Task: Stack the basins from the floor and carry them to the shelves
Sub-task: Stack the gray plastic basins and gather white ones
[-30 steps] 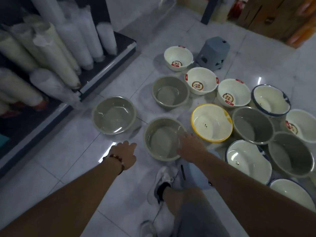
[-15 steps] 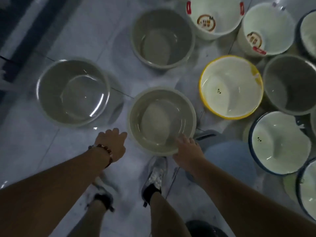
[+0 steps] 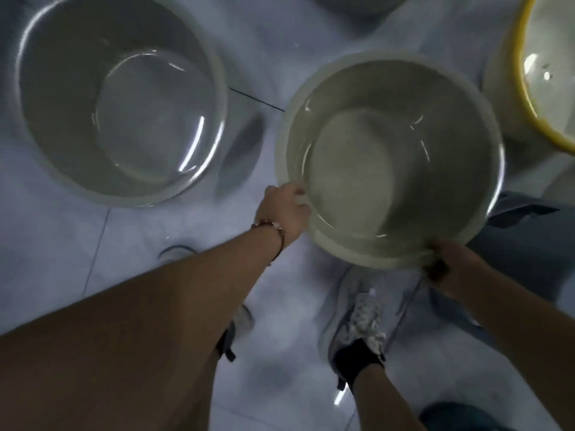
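Both arms reach down past a pale sneaker (image 3: pixel 361 318) on the tiled floor (image 3: pixel 155 219). The left hand (image 3: pixel 284 209), a beaded bracelet (image 3: pixel 270 227) at its wrist, grips the near-left rim of a grey basin (image 3: pixel 389 160), fingers curled over the edge. The right hand (image 3: pixel 448 262) pinches the near-right rim of that same basin, which holds nothing. Left of the left hand's grip sits a second grey basin (image 3: pixel 118 98), also holding nothing. Beyond the right hand, at the frame's edge, stands a yellow-rimmed basin (image 3: pixel 547 73).

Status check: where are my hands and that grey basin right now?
Left hand grips grey basin rim, near-left. Right hand grips near-right rim. Second grey basin sits left, yellow-rimmed basin right. Nothing between.
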### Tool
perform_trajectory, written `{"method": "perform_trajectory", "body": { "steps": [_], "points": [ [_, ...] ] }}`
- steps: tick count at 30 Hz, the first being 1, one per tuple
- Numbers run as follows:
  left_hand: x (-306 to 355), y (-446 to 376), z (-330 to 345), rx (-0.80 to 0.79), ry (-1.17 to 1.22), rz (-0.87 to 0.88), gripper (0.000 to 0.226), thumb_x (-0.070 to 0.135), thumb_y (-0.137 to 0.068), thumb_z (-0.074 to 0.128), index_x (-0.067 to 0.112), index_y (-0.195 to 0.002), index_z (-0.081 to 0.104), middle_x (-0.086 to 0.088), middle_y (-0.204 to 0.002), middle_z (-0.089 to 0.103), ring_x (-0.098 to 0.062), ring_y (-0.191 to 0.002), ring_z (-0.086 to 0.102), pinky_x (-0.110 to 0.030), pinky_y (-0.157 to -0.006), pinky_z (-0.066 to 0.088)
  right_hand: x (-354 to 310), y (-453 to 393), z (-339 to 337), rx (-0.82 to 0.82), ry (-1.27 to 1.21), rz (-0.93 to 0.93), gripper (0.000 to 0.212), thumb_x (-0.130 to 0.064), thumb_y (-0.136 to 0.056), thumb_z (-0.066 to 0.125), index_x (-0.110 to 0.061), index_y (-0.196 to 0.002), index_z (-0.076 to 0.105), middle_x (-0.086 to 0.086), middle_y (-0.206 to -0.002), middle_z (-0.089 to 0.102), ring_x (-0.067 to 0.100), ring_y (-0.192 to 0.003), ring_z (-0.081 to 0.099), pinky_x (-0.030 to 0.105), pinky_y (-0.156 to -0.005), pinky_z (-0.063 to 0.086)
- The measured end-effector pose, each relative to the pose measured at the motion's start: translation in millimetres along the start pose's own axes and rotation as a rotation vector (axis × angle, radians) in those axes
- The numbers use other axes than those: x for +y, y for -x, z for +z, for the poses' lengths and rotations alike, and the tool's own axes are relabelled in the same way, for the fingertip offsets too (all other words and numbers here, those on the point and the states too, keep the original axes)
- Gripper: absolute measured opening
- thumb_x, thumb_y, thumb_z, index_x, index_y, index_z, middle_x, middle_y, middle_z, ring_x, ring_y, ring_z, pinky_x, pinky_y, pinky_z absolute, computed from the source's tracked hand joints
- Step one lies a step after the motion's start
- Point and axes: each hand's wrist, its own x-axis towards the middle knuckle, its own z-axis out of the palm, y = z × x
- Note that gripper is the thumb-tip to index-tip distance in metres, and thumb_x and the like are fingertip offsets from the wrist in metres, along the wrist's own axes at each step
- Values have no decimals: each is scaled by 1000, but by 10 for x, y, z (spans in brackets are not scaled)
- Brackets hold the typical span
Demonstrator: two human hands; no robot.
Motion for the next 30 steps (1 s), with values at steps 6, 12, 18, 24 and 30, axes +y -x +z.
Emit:
{"method": "perform_trajectory", "body": {
  "steps": [6, 12, 18, 24, 30],
  "points": [
    [-10, 439, -1085, 37, 500, 190, 86, 24, -72, 71, 44, -142, 26, 12, -118, 66, -9, -100, 67, -32, -85, 57, -140, 1142, 154, -35, -19, -114, 9, -9, -92, 54, -14, -87, 60, -3, -57, 68, 9, -56, 63, 19, -50, 52],
    [-644, 950, -2576, 215, 574, -89, 36, 36, -74, 69, 28, -109, 60, 8, -94, 71, -17, -89, 68, -33, -80, 56, -635, 2261, 1015, -206, 214, -274, 26, -3, -94, 53, -18, -79, 69, -5, -64, 70, 10, -72, 69, 24, -59, 55],
    [-1480, 1274, -3260, 312, 514, -359, 53, 52, -71, 68, 13, -106, 66, -6, -98, 70, -27, -92, 66, -36, -84, 54, -1186, 3229, 2639, -360, 658, -467, 8, -11, -91, 61, -11, -99, 61, -6, -65, 71, 16, -73, 62, 22, -53, 53],
    [-1846, 1070, -2723, 292, 603, -500, 68, 68, -53, 51, 13, -86, 73, -6, -89, 73, -27, -87, 67, -32, -73, 49, -1447, 3062, 3801, -360, 915, -558, 11, -8, -87, 65, -9, -97, 60, 13, -91, 60, 19, -67, 56, 27, -56, 47],
    [-1598, 699, -2045, 522, 844, -522, 41, 52, -67, 56, 14, -78, 69, -6, -78, 69, -25, -74, 61, -30, -67, 44, -1695, 2409, 4026, -324, 1346, -926, 40, -14, -80, 69, -1, -117, 63, 11, -96, 61, 21, -75, 56, 29, -67, 44]
  ]
}}
